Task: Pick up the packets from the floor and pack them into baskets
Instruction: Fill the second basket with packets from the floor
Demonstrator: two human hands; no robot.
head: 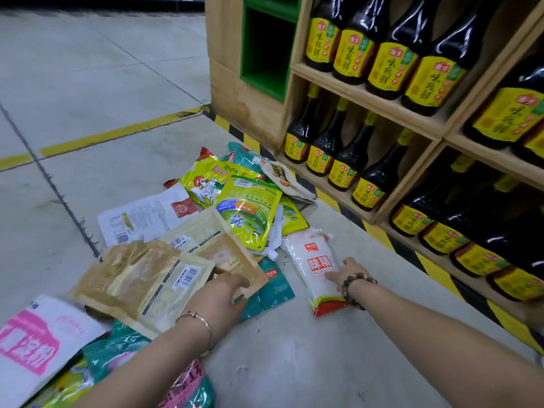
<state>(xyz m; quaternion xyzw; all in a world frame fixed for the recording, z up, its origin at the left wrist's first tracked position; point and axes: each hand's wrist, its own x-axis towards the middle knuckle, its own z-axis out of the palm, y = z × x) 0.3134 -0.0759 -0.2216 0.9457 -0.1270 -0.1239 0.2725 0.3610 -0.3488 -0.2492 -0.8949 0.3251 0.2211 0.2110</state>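
Note:
A heap of packets lies on the grey floor in front of me. My left hand (226,293) grips the near corner of a tan packet (217,248), above a teal packet (273,293). A second tan packet (141,278) lies to its left. My right hand (346,273) grasps a white packet (319,266) with red lettering, fingers over its middle. Behind them lie a yellow-green packet (250,207), a yellow packet with a rooster (206,181) and a white flat packet (141,219). More packets, one white and pink (38,340), fill the bottom left corner.
A wooden shelf unit (368,104) full of dark sauce bottles with yellow labels (338,160) stands to the right, edged by black-and-yellow hazard tape (379,231). A yellow line (117,134) crosses the floor. No basket is visible.

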